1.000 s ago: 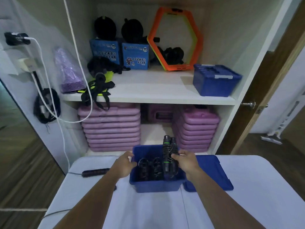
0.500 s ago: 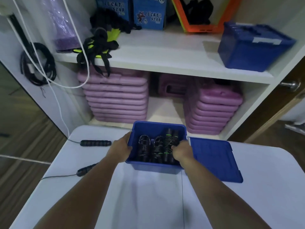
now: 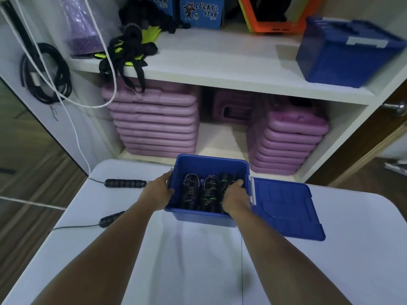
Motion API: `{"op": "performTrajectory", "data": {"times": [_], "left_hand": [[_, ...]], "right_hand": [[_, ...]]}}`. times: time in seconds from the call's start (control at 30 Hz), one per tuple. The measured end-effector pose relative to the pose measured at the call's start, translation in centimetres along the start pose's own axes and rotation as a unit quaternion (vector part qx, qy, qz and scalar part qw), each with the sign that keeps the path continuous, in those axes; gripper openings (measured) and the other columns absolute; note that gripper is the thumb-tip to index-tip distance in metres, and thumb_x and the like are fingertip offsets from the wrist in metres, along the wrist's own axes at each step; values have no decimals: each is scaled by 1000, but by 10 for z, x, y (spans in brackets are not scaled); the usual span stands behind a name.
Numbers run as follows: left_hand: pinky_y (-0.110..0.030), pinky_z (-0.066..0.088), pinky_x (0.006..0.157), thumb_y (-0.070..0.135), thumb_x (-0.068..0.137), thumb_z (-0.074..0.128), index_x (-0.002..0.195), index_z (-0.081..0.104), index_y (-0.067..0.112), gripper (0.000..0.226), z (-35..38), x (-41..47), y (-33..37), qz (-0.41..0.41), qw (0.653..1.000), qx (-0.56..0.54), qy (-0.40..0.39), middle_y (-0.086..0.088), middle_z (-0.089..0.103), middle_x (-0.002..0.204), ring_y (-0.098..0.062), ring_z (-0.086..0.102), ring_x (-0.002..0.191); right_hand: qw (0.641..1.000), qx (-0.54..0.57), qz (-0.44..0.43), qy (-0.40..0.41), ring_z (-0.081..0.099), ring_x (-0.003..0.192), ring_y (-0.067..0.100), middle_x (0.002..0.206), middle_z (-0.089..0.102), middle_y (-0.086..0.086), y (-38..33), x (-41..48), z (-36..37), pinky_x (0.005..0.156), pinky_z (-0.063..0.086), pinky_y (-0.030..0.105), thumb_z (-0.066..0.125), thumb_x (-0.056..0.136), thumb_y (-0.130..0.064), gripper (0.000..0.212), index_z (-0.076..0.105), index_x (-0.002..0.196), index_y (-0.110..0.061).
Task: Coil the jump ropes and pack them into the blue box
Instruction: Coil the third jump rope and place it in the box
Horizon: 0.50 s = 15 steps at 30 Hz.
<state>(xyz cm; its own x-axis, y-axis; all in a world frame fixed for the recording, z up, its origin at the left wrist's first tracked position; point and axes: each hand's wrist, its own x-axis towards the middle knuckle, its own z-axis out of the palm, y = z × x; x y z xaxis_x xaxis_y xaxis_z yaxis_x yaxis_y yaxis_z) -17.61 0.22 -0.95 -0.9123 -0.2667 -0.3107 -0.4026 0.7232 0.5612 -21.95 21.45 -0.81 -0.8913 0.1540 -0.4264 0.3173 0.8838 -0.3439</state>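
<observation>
Our left hand (image 3: 159, 191) grips the blue box (image 3: 211, 160); right hand (image 3: 234, 197) seemingly clasps the coiled rope (image 3: 226, 179), so we seat it snugly.

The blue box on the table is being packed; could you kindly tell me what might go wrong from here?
1. The coil gripped by the right hand may spring loose once released, tangling with the coils beside it.
2. The uncoiled rope left of the blue box reaches the edge of the table and could slip off.

Looked like a fitness-gear storage closet. White shelf (image 3: 220, 58) held an orange hex ring (image 3: 259, 25); purple pads (image 3: 154, 128) sat stacked below.
</observation>
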Motion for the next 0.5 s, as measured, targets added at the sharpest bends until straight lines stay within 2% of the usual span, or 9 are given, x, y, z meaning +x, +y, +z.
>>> {"op": "performTrajectory", "data": {"times": [0.1, 0.17, 0.27, 0.33, 0.4, 0.5], "left_hand": [[-37, 55, 78, 16, 94, 54, 148, 37, 33, 59, 1, 0, 0, 4, 1000, 7, 1, -6, 69, 97, -31, 65, 93], [-35, 54, 76, 16, 94, 54, 148, 36, 34, 60, 2, 0, -1, 6, 1000, 1, 2, -6, 69, 97, -30, 65, 92], [-34, 53, 77, 17, 95, 54, 150, 34, 33, 61, 2, 1, -2, 11, 1000, 8, 2, -8, 71, 100, -30, 65, 92], [-34, 53, 77, 17, 95, 53, 150, 33, 33, 61, 1, 1, -2, 12, 1000, 12, 0, -8, 71, 100, -30, 65, 93], [-34, 53, 76, 16, 95, 54, 151, 32, 34, 63, 2, 2, -2, 10, 1000, 7, -1, -7, 71, 100, -29, 65, 92], [-43, 55, 88, 10, 92, 59, 152, 30, 28, 69, 4, 8, -5, -20, 996, -86, -1, -9, 72, 96, -31, 67, 94]], "right_hand": [[999, -43, -27, -10, 56, 123, 35, 136, 54, 19, 2, -3, 5, 91, 49, 41, 50, 95, -2, 48, 29, 138, -2], [995, -87, -45, -20, 56, 124, 33, 140, 47, 20, 3, -5, 6, 94, 50, 39, 53, 94, -6, 52, 30, 140, 1], [988, -139, -57, -21, 61, 116, 29, 141, 35, 17, 2, -6, 7, 89, 52, 35, 56, 92, -7, 51, 37, 139, 0], [985, -160, -65, -9, 63, 113, 28, 138, 41, 17, 2, -6, 6, 86, 53, 35, 55, 93, -7, 44, 47, 136, -2], [983, -166, -75, 0, 63, 113, 28, 131, 56, 16, 4, -5, 5, 85, 55, 37, 53, 94, -6, 37, 54, 131, -3], [987, -139, -81, 14, 64, 112, 29, 123, 64, 13, 6, -3, 3, 85, 54, 38, 54, 95, -7, 33, 55, 128, -3]]}}
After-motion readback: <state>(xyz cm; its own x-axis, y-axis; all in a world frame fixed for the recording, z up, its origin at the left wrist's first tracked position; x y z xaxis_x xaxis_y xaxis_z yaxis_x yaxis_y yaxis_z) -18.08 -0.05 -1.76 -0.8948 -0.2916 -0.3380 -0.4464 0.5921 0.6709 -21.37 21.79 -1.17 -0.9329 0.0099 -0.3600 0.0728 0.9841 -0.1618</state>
